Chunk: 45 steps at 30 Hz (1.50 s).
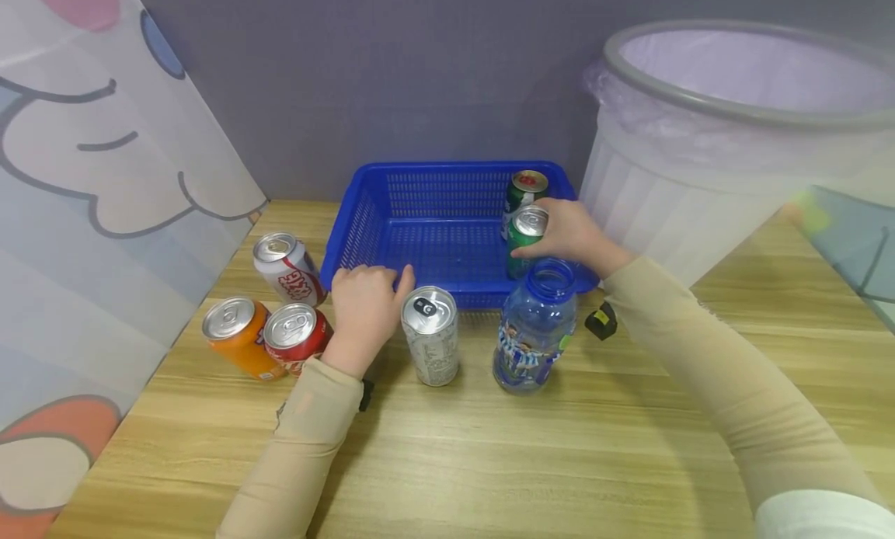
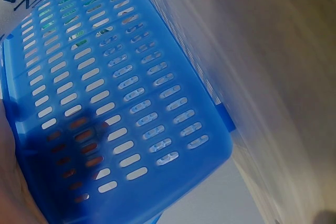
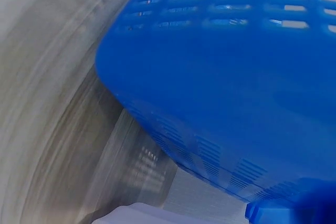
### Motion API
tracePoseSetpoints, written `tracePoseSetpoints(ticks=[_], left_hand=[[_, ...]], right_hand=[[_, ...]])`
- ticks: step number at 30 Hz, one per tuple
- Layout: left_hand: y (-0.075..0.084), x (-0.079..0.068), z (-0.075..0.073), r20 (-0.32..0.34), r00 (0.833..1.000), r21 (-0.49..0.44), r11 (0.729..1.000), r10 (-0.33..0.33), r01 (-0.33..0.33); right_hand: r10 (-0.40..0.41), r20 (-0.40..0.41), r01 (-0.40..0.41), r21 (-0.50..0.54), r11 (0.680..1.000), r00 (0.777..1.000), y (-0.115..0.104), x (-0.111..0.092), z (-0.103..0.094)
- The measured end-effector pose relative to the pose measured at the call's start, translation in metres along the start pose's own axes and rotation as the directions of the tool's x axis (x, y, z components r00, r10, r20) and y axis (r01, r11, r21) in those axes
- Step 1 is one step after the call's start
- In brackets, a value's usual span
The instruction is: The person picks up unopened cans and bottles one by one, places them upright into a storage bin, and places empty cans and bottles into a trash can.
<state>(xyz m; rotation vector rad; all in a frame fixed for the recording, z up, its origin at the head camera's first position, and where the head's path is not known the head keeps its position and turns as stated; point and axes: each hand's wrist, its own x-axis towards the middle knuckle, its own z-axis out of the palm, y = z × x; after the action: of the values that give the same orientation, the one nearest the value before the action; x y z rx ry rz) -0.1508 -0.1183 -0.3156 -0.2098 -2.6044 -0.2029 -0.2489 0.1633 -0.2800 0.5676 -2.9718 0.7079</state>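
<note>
Green metal can [image 1: 520, 237] is upright inside the right end of the blue perforated plastic basket [image 1: 447, 165], just in front of a dark green can with a gold top [image 1: 516, 199]. Right grip [image 1: 569, 232]: part closed, thumb and fingers pinching its upper body. Left grip [image 1: 365, 306]: looks hooked over the near rim, thumb free; good for steadying. Base contact hidden, so seat it flat before releasing. Withdraw straight up, avoiding the clear blue-tinted bottle [image 1: 534, 329] outside the near wall.

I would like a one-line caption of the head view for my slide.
Right hand grips the nearer green can in the blue basket; left hand rests at its near side.
</note>
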Motion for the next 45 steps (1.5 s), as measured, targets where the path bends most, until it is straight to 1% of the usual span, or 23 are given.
tracePoseSetpoints(ticks=[9, 19, 24, 30, 37, 40, 45], left_hand=[[-0.001, 0.000, 0.000, -0.007, 1.000, 0.013, 1.000, 0.003, -0.003], [0.000, 0.000, -0.001, -0.016, 1.000, 0.010, 1.000, 0.003, -0.002], [0.001, 0.000, -0.002, -0.012, 1.000, 0.005, 1.000, 0.002, -0.002], [0.001, 0.000, -0.002, -0.029, 0.999, 0.013, 1.000, 0.014, -0.013], [0.001, 0.000, -0.002, -0.016, 1.000, 0.013, 1.000, 0.005, -0.005], [0.001, 0.000, -0.001, -0.013, 1.000, 0.013, 1.000, 0.005, -0.005], [0.002, 0.000, 0.000, -0.018, 1.000, 0.009, 1.000, 0.005, -0.005]], right_hand=[[-0.003, 0.001, 0.003, -0.009, 1.000, 1.000, -0.004, 0.000, 0.001], [0.002, -0.030, -0.003, -0.035, 0.999, 1.000, -0.004, 0.002, 0.002], [0.024, -0.008, -0.024, -0.046, 0.999, 1.000, -0.005, 0.002, 0.001], [0.046, 0.018, -0.045, -0.044, 0.998, 0.999, -0.006, 0.003, 0.001], [0.070, 0.037, -0.069, -0.006, 0.998, 0.997, -0.004, 0.002, 0.002], [0.056, 0.031, -0.057, 0.011, 0.998, 0.998, -0.003, -0.001, 0.002], [0.000, -0.007, 0.000, 0.046, 0.999, 1.000, -0.003, -0.007, -0.001]])
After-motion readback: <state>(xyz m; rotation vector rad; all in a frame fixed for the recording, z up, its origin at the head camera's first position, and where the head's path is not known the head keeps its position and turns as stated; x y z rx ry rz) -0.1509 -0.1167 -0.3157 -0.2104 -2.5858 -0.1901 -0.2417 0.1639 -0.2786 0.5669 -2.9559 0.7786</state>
